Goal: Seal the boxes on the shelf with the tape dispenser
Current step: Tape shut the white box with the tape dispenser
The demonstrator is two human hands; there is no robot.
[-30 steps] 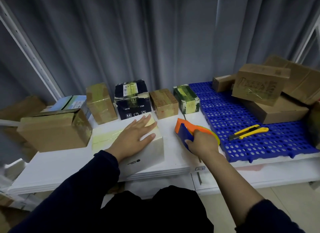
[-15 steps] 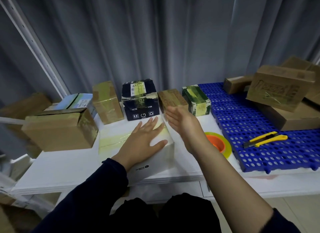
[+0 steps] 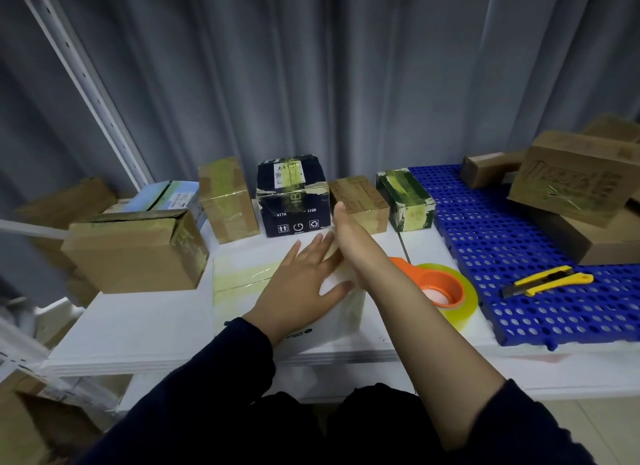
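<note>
The orange tape dispenser with its yellowish roll (image 3: 440, 288) has been set down on the white shelf (image 3: 138, 329) and is no longer gripped by the right hand (image 3: 349, 236). That hand is now stretched forward, fingers straight, at the far right corner of the white cardboard box (image 3: 332, 326). The box is pressed down by the flat, spread left hand (image 3: 304, 277). A tape strip is seen across its top, so the sealing of this box is judged done. The dispenser lies just right of the box, beneath the right forearm.

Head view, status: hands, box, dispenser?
Left hand flat on white taped cardboard box. Right hand open at its far edge. Orange tape dispenser unheld on white shelf.
</note>
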